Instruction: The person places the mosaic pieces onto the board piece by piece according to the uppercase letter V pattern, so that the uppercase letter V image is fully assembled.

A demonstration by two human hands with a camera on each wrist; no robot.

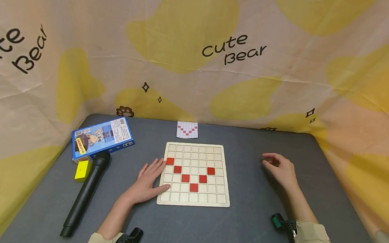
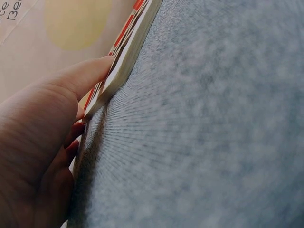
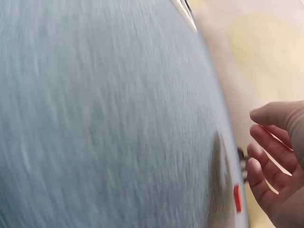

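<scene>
A pale square grid board lies on the table, with several red square tiles set in a V-like pattern. The left hand rests at the board's left edge, thumb lying over its lower left corner and the other fingers stretched along its side. In the left wrist view the thumb touches the board's rim. To the right of the board, above the table, hovers the right hand, fingers loosely bent and thumb apart, with nothing visible between them. In the right wrist view a small red piece shows on the table beyond the hand.
A small card with a printed red V pattern lies behind the board. At the left are a blue box, a yellow block and a black microphone-shaped object. Patterned cloth hangs behind the table.
</scene>
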